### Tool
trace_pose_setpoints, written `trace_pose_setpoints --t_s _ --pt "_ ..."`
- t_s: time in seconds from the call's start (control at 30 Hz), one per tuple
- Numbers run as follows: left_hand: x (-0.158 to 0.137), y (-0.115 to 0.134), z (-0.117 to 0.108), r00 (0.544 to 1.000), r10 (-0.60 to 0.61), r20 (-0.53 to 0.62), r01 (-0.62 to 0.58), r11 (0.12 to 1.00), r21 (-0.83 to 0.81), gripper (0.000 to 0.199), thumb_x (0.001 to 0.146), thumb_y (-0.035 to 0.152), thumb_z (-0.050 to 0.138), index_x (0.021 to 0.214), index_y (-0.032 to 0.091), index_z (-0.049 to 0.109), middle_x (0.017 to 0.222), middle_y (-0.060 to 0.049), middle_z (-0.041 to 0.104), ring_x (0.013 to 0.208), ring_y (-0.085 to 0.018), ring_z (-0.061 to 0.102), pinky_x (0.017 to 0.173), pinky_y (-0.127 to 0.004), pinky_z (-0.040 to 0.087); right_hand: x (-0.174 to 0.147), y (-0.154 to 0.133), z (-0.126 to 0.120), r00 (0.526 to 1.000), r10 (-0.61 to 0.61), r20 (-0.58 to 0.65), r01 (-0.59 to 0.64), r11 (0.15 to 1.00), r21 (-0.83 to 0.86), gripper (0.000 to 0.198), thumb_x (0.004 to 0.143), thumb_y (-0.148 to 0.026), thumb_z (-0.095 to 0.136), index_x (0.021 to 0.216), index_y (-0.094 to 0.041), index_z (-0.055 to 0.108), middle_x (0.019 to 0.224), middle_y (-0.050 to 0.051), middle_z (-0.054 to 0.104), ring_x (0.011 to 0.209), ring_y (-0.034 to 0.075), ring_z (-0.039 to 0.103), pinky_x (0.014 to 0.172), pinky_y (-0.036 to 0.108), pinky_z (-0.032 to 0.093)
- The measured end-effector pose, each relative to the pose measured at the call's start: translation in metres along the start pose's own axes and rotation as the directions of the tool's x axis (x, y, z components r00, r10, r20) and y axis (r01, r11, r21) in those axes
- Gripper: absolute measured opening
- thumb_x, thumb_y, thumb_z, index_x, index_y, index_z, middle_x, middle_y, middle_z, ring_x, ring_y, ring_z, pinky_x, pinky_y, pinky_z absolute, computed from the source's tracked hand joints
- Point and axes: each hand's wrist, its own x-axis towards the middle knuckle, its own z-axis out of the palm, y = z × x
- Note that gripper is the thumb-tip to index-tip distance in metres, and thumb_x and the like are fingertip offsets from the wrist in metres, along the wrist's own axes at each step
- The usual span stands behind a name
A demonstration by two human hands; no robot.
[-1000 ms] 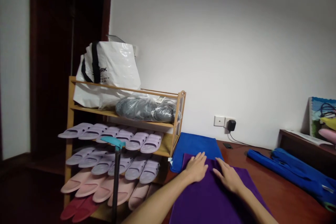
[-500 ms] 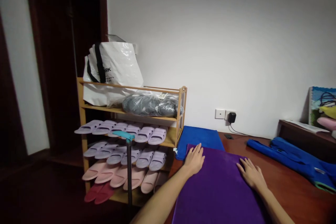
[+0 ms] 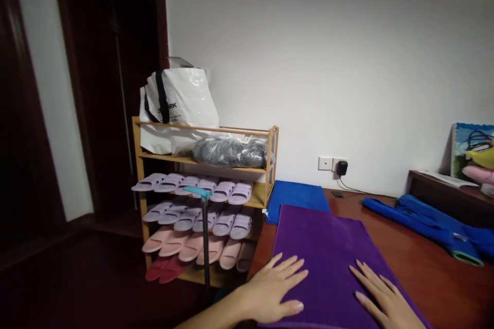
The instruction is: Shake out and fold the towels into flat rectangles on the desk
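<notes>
A purple towel (image 3: 324, 247) lies spread flat on the reddish-brown table (image 3: 436, 288), its near edge close to the bottom of the view. My left hand (image 3: 276, 288) rests on the towel's left side, fingers spread. On the right side of the towel lies my right hand (image 3: 386, 293), also with fingers apart. Both palms face down and neither hand grips anything. Beyond the purple towel, and partly under its far edge, is a flat blue cloth (image 3: 299, 198) with a small white tag at its left corner.
Left of the table stands a wooden shoe rack (image 3: 272, 164) with several slippers and a white bag (image 3: 189, 97) on top. A teal-topped pole (image 3: 205, 241) rises before it. Blue garments (image 3: 428, 226) lie at the table's right; a black plug (image 3: 341, 167) sits in the wall.
Both hands have slid back over the purple towel toward me, from its far part to its nearer part. The view has shifted slightly, showing more of the towel's near edge.
</notes>
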Motion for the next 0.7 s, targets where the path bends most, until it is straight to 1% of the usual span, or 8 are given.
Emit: trace_pose_setpoints --t_s 0.13,0.23,0.3,0.4,0.5,0.57,0.6,0.7 --pt "-0.018 -0.001 0.001 1.000 0.007 -0.018 -0.007 0.999 0.034 0.058 0.094 0.048 0.040 0.146 0.029 0.023 0.152 -0.004 0.021 0.139 -0.026 0.017 0.111 -0.052 0.016 -0.011 0.023 0.006 1.000 -0.007 -0.026 0.005 0.997 -0.083 0.055 0.089 -0.061 0.026 0.141 -0.043 0.019 0.148 -0.009 0.015 0.138 0.021 0.014 0.114 0.048 0.019" --pt "-0.033 0.001 0.006 0.997 -0.028 -0.066 0.032 0.997 0.070 0.053 0.096 0.043 0.037 0.146 0.032 0.022 0.151 -0.001 0.023 0.139 -0.024 0.018 0.112 -0.051 0.017 -0.022 0.039 0.014 0.999 -0.017 -0.050 0.009 0.988 -0.153 0.054 0.090 -0.060 0.025 0.141 -0.044 0.017 0.148 -0.010 0.017 0.138 0.020 0.015 0.113 0.046 0.023" --pt "-0.041 0.005 0.010 0.994 -0.057 -0.097 0.065 0.995 0.081 0.049 0.098 0.040 0.035 0.145 0.033 0.023 0.151 -0.001 0.024 0.139 -0.023 0.019 0.111 -0.051 0.018 -0.028 0.043 0.018 0.998 -0.011 -0.068 -0.002 0.982 -0.188 0.055 0.090 -0.061 0.025 0.141 -0.043 0.017 0.147 -0.011 0.018 0.138 0.019 0.016 0.113 0.045 0.024" --pt "-0.051 0.011 0.011 0.990 -0.090 -0.107 0.099 0.992 0.082 0.048 0.098 0.036 0.035 0.145 0.034 0.024 0.151 0.000 0.025 0.139 -0.022 0.020 0.111 -0.051 0.017 -0.033 0.041 0.019 0.996 0.014 -0.088 -0.033 0.976 -0.214 0.056 0.090 -0.061 0.023 0.142 -0.040 0.018 0.148 -0.010 0.017 0.138 0.017 0.015 0.114 0.045 0.023" --pt "-0.057 0.015 0.010 0.990 -0.097 -0.098 0.105 0.991 0.085 0.055 0.094 0.039 0.043 0.145 0.034 0.023 0.151 -0.001 0.024 0.139 -0.023 0.020 0.111 -0.052 0.017 -0.037 0.036 0.017 0.994 0.010 -0.106 -0.034 0.974 -0.223 0.057 0.089 -0.061 0.024 0.142 -0.039 0.018 0.148 -0.009 0.017 0.138 0.017 0.016 0.114 0.045 0.023" --pt "-0.060 0.014 0.012 0.993 -0.074 -0.095 0.083 0.992 0.098 0.067 0.087 0.043 0.054 0.145 0.033 0.022 0.152 -0.003 0.023 0.139 -0.025 0.020 0.111 -0.052 0.016 -0.041 0.036 0.018 0.992 0.012 -0.123 -0.039 0.974 -0.224 0.057 0.089 -0.062 0.026 0.142 -0.040 0.018 0.148 -0.008 0.018 0.138 0.017 0.019 0.113 0.046 0.024" --pt "-0.061 0.012 0.014 0.994 -0.059 -0.095 0.069 0.991 0.111 0.072 0.084 0.042 0.058 0.145 0.033 0.022 0.152 -0.003 0.023 0.138 -0.026 0.021 0.112 -0.051 0.016 -0.043 0.037 0.018 0.991 0.009 -0.131 -0.038 0.974 -0.225 0.057 0.089 -0.061 0.027 0.142 -0.041 0.018 0.148 -0.008 0.019 0.137 0.018 0.020 0.112 0.046 0.025" --pt "-0.062 0.004 0.027 0.993 -0.029 -0.116 0.049 0.984 0.173 0.077 0.077 0.026 0.063 0.144 0.031 0.024 0.151 -0.003 0.026 0.138 -0.026 0.023 0.111 -0.049 0.019 -0.054 0.043 0.022 0.991 -0.033 -0.128 0.003 0.974 -0.225 0.053 0.091 -0.057 0.027 0.141 -0.043 0.016 0.147 -0.010 0.020 0.137 0.018 0.021 0.111 0.046 0.028"
